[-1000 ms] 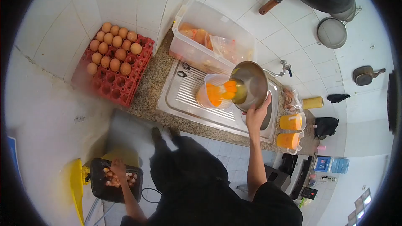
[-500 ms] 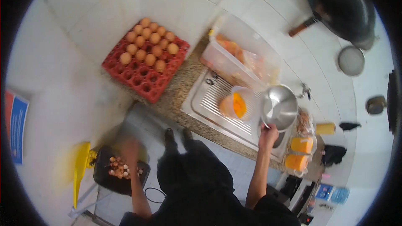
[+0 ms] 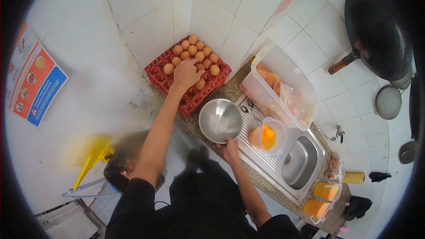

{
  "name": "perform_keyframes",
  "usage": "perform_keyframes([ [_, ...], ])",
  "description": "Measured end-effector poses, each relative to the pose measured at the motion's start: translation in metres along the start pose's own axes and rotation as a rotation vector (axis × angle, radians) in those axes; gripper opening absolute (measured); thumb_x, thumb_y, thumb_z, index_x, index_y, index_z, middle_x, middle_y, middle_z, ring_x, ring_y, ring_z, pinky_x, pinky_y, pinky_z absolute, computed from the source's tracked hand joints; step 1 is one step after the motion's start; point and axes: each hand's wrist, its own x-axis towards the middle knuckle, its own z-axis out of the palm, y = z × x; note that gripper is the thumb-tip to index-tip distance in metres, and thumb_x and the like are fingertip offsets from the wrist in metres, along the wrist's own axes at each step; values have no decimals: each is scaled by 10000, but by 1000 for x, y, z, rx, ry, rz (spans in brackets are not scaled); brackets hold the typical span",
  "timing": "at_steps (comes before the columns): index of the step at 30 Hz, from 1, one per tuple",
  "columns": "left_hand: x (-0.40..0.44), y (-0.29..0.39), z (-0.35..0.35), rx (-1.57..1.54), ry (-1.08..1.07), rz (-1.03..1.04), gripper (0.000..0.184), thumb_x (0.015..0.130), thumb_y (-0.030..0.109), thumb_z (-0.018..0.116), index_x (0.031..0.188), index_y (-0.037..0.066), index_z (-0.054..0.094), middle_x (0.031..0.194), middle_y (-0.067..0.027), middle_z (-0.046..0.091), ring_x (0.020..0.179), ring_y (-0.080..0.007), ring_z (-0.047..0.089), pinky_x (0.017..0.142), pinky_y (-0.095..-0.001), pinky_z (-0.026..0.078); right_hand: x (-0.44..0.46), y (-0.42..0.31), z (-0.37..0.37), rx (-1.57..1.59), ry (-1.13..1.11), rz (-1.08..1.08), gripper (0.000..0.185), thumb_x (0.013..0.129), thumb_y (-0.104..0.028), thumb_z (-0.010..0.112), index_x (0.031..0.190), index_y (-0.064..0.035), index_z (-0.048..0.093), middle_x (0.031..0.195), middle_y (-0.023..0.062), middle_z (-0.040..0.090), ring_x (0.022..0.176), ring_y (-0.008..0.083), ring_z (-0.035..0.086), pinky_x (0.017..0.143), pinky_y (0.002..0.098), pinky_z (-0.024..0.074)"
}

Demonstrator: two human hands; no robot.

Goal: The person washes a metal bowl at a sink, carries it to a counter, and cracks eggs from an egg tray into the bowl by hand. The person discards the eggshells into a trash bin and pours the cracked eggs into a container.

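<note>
My left hand [image 3: 187, 75] reaches over the red egg tray [image 3: 189, 108], its fingers apart and stretched among the brown eggs [image 3: 193, 50]. Whether a fingertip touches the egg [image 3: 200, 67] between them I cannot tell. With my right hand [image 3: 230, 150] I grip the rim of a shiny metal mixing bowl [image 3: 220, 121], held near the counter edge just below the tray. No contents show inside the bowl. Some cups of the tray, nearest me, hold no egg. Beside the bowl, a clear plastic jug [image 3: 278, 126] with orange-yellow yolks stands on the drainboard.
A clear plastic bin [image 3: 283, 90] with bagged food sits behind the jug. The steel sink [image 3: 303, 163] is at the right, past it two tubs of orange liquid [image 3: 325, 191]. A wok [image 3: 376, 31] hangs on the wall. The dark bin [image 3: 117, 172] stands at lower left.
My left hand has moved up from the bin of eggshells to the egg tray. My right hand has carried the bowl left from over the sink to beside the tray.
</note>
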Motion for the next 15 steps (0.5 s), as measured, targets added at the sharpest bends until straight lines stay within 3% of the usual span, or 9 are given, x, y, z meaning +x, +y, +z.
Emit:
perform_keyframes([
  [1, 7, 1, 2, 69, -96, -13, 366, 778, 252, 793, 1086, 70, 716, 972, -134, 703, 962, -328, 663, 811, -440, 544, 11, 9, 1, -5, -53, 34, 411, 924, -145, 585, 1290, -6, 460, 1110, 158, 608, 808, 264, 659, 582, 369, 595],
  [4, 11, 10, -25, -18, -64, -148, 380, 794, 250, 764, 1126, 73, 709, 972, -169, 701, 958, -331, 666, 835, -425, 529, 6, -6, 25, -49, -97, 86, 502, 988, -288, 587, 1381, -41, 395, 1177, 178, 598, 792, 262, 670, 597, 367, 593],
  [5, 11, -9, -19, 60, -124, -96, 400, 770, 213, 756, 1135, 60, 696, 1005, -155, 700, 996, -329, 656, 855, -425, 521, 15, 4, 19, -86, -133, 17, 622, 1001, -410, 573, 1453, -68, 318, 1208, 180, 581, 790, 253, 674, 608, 363, 594],
  [8, -4, -36, -9, 119, -295, 259, 400, 750, 165, 747, 1123, 40, 679, 1031, -147, 693, 1007, -335, 650, 849, -438, 517, -11, -31, 15, -308, -23, 85, 662, 995, -345, 597, 1489, -61, 262, 1235, 173, 569, 826, 244, 667, 627, 366, 588],
  [11, -7, -16, -17, 208, -322, 200, 357, 731, 87, 754, 1082, 56, 692, 1132, -163, 675, 1027, -333, 651, 892, -433, 526, -5, -18, -20, -595, 119, -425, 681, 953, -225, 661, 1486, -4, 300, 1235, 193, 568, 982, 222, 635, 708, 327, 565],
  [15, -6, 0, -33, 228, -361, 119, 377, 741, 71, 757, 1107, 58, 670, 1137, -169, 671, 1020, -333, 653, 894, -433, 525, -41, -72, 14, -603, 130, -668, 603, 919, -117, 677, 1436, -3, 388, 1194, 171, 589, 943, 213, 631, 730, 310, 538],
])
